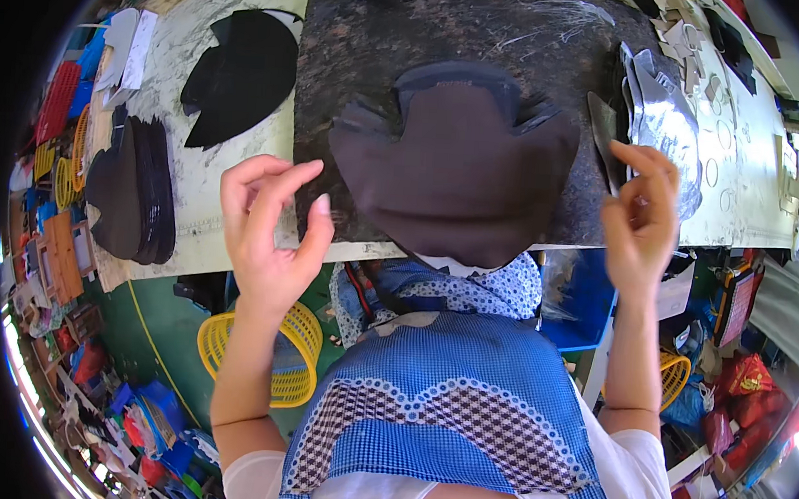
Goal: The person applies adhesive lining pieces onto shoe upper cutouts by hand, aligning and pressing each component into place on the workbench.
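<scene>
A large dark brown-black cut piece [459, 171] with flared, layered side wings lies in front of me, its near end hanging over the table edge. My left hand [273, 228] hovers just left of it, fingers apart and holding nothing. On the other side, my right hand [641, 214] has bent fingers, with thumb and forefinger apart. Those two fingertips are at the edge of a narrow, dark, pointed flat piece [601, 134]; whether they touch it I cannot tell. Close behind that hand is a stack of shiny silvery cut sheets [665, 119].
The dark mottled board [367, 28] covers the middle of the pale table [230, 171]. At the left lie a black cut piece [243, 75] and a stack of dark pieces [138, 192]. A yellow basket [296, 362] stands below; a blue bin [584, 297] is under the table.
</scene>
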The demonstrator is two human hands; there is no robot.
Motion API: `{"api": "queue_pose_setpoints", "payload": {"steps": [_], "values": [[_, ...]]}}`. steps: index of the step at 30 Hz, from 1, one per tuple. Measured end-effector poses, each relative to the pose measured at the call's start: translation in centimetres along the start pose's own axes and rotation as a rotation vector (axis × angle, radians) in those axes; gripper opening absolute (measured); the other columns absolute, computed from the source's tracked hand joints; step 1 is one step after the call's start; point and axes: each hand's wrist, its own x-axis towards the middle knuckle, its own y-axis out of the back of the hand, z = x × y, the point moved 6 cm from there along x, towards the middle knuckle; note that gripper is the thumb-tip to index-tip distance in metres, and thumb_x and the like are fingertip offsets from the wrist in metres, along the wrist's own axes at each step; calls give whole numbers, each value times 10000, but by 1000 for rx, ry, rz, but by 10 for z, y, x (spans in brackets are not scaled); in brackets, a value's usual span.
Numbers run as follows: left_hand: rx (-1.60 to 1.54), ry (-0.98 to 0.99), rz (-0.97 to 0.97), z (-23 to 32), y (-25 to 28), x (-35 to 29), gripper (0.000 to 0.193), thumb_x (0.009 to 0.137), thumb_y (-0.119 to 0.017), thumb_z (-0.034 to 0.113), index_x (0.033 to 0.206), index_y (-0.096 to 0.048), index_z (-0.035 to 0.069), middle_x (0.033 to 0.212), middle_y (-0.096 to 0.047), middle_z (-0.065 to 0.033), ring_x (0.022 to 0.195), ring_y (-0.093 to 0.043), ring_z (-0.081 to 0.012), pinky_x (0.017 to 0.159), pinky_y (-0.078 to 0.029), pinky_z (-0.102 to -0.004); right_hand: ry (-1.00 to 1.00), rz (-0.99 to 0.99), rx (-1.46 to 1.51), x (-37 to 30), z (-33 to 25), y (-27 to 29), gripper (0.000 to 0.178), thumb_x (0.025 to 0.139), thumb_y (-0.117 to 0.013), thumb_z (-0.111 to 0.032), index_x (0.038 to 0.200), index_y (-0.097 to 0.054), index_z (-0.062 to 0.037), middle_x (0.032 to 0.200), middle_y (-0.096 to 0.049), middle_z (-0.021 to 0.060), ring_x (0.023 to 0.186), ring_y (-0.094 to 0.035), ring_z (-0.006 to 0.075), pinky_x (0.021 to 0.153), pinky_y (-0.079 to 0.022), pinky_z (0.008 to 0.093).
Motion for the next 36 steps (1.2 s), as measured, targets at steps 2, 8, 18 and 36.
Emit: {"api": "queue_pose_setpoints", "payload": {"steps": [2,8,18,36], "values": [[22,-303,-155,20,4,5,459,703,-662,-12,1159,-663,37,1288,-531,-117,1075,-588,-267,953,-471,-405,196,-159,57,8,-29,5,638,577,-465,111,1175,-634,-32,1162,-540,127,840,-552,157,680,-461,271],[-139,-355,-728,17,-50,5,820,609,-685,60,1412,-521,97,1575,-315,-141,1470,-263,-338,1196,-206,-532,542,-609,-52,0,-70,-47,584,645,-692,24,1222,-619,-34,1105,-611,153,1051,-570,352,887,-501,428],[-281,-418,-764,19,-36,7,569,635,-734,147,1198,-715,226,1588,-249,-208,1486,-179,-397,1204,-106,-548,413,-552,150,11,-94,-75,384,853,-667,-132,1211,-617,-1,1206,-633,167,1077,-622,309,930,-496,396],[505,-114,-185,-151,26,65,624,758,-732,587,1154,-623,118,1183,-565,-81,1135,-539,-286,945,-430,-434,447,-435,181,11,-111,-68,570,826,-742,-326,1247,-597,28,1305,-541,222,1168,-560,348,960,-469,418]]}}
